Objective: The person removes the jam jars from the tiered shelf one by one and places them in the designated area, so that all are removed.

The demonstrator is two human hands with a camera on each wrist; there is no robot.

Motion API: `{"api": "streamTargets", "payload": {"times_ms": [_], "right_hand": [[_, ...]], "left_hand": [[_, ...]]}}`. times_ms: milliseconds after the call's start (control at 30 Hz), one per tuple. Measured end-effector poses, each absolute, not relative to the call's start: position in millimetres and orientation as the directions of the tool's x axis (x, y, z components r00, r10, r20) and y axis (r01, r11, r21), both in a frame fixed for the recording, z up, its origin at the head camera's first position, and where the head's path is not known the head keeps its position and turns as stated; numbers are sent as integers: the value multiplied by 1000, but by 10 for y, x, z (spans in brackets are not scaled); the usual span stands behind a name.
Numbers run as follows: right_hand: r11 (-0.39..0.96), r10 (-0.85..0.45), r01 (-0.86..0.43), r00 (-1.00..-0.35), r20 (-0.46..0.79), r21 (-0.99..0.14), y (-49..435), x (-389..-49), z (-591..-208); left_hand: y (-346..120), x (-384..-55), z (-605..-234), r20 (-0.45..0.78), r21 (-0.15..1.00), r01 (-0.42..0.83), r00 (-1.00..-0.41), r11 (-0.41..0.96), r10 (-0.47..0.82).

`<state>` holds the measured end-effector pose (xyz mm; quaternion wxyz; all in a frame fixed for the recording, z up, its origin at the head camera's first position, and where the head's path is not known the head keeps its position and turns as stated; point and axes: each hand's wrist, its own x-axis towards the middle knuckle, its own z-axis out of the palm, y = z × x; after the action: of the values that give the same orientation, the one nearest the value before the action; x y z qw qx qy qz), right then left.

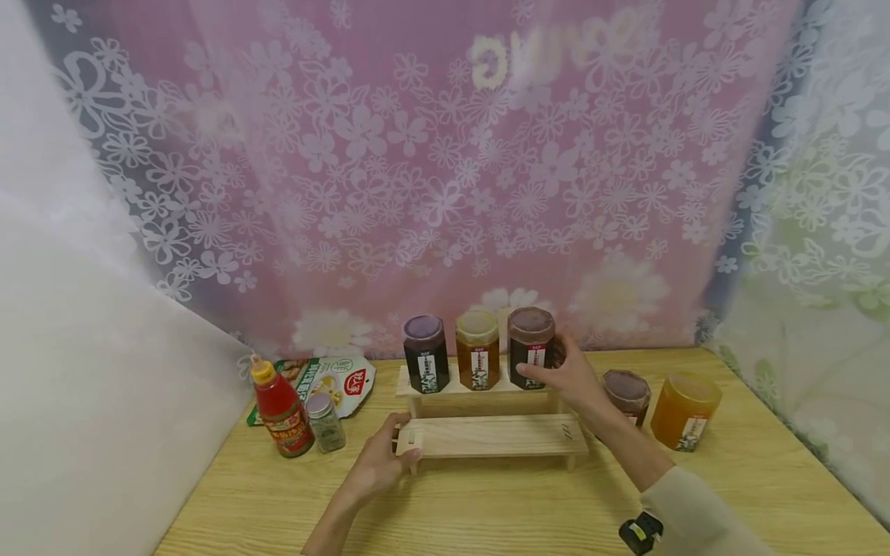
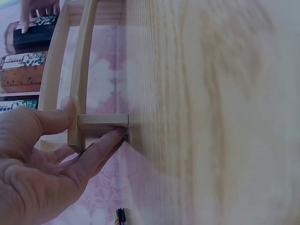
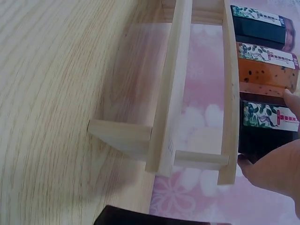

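A small two-step wooden rack (image 1: 497, 436) stands on the table. My left hand (image 1: 378, 461) grips the left end of its lower step; in the left wrist view the thumb (image 2: 65, 110) lies on the board's edge, fingers around the end and leg. On the upper step stand three jars in a row: a dark jar with a purple lid (image 1: 426, 355), an amber jar with a yellow lid (image 1: 478, 351) and a dark jar with a brownish lid (image 1: 531, 332). My right hand (image 1: 573, 378) holds this last jar from its right side, at the step's right end.
To the right, another dark jar (image 1: 628, 390) and an orange jar (image 1: 684, 413) stand on the table. At left are a red sauce bottle (image 1: 281, 409), a small spice jar (image 1: 325, 425) and a flat food packet (image 1: 348, 382). A flowered pink curtain (image 1: 445, 193) hangs behind.
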<state>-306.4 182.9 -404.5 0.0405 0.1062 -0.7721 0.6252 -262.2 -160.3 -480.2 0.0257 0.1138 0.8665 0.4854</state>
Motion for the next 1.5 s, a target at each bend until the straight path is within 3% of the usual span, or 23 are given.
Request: {"api": "streamTargets", "payload": {"times_ms": [600, 900, 1500], "right_hand": [[249, -40, -177, -984, 172, -952, 1760, -3068, -4064], [310, -48, -153, -988, 145, -938, 1832, -2931, -4057], [302, -86, -199, -980, 181, -932, 1945, -2737, -4016]], "left_hand": [[-1607, -2634, -4828, 77, 846, 185, -970, 501, 229], [-1656, -2654, -4886, 78, 856, 190, -967, 481, 243], [-1707, -2655, -4936, 57, 919, 158, -960, 362, 275]]}}
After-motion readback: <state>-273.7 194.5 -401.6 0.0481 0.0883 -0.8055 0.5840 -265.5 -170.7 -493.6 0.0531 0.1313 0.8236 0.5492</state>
